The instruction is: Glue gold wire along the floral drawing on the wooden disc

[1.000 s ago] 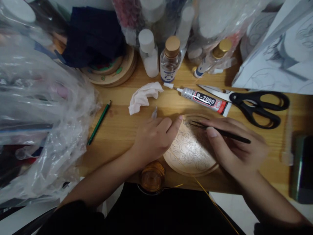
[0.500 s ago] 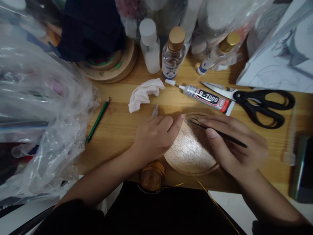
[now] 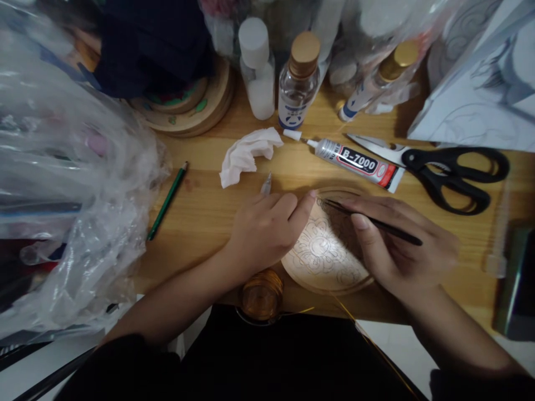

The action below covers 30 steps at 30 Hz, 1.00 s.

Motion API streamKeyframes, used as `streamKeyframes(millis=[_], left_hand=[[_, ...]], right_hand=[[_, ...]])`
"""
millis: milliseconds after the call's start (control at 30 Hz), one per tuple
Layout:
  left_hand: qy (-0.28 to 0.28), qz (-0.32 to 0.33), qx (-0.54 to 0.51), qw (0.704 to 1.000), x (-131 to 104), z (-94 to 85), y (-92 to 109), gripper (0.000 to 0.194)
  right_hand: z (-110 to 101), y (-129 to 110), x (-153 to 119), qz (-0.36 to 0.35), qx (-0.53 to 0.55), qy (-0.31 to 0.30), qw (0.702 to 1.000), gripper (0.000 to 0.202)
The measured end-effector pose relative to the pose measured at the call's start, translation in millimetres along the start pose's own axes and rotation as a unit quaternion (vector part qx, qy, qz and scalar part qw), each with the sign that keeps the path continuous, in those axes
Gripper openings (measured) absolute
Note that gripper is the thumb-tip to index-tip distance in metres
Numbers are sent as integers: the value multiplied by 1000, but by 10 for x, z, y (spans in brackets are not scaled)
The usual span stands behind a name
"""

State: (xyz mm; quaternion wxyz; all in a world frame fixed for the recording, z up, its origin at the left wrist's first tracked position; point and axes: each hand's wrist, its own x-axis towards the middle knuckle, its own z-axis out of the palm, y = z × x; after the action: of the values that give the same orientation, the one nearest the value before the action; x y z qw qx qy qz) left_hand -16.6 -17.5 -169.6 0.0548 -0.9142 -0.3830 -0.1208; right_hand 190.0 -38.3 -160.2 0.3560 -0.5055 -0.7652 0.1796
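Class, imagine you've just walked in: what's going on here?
A person's right hand holds slim black tweezers, their tips near the far edge of a round, pale disc drawn with floral outlines. The left hand has a fingertip at that edge, close to the tips. A spool of gold-coloured strand sits near the disc; a silver B-7000 tube and black-handled metal scissors lie beyond it.

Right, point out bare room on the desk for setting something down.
The widest bare wood lies between the green wooden pencil, the crumpled white tissue and the left hand. A smaller patch sits between the right hand and the clear plastic tube. It's crowded along the back with clear capped bottles, and beyond the pale round patterned panel with a silver glue tube.
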Motion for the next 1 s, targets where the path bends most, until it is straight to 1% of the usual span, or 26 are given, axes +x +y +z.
streamKeyframes(millis=[100, 300, 433, 567, 700, 867, 1000], left_hand=[[14, -6, -6, 1000, 3, 15, 3, 28], [38, -8, -6, 999, 23, 14, 9, 25], [21, -6, -20, 1000, 14, 8, 8, 27], [11, -8, -13, 1000, 1, 2, 5, 27], [5, -4, -8, 1000, 3, -10, 4, 27], [-14, -7, -41, 999, 2, -11, 3, 29], [-3, -5, -37, 999, 4, -2, 6, 30]], right_hand=[[18, -7, 3, 2, -3, -9, 1000, 28], [31, -9, 7, 1, 5, -13, 1000, 29], [30, -14, 10, -1, -4, -13, 1000, 28], [32, -33, 12, 2, -11, -8, 1000, 25], [44, -66, 17, 2, -33, -4, 999, 28], [69, -98, 9, 0, -57, 16, 998, 27], [95, -116, -1, 9, -68, 27, 997, 29]])
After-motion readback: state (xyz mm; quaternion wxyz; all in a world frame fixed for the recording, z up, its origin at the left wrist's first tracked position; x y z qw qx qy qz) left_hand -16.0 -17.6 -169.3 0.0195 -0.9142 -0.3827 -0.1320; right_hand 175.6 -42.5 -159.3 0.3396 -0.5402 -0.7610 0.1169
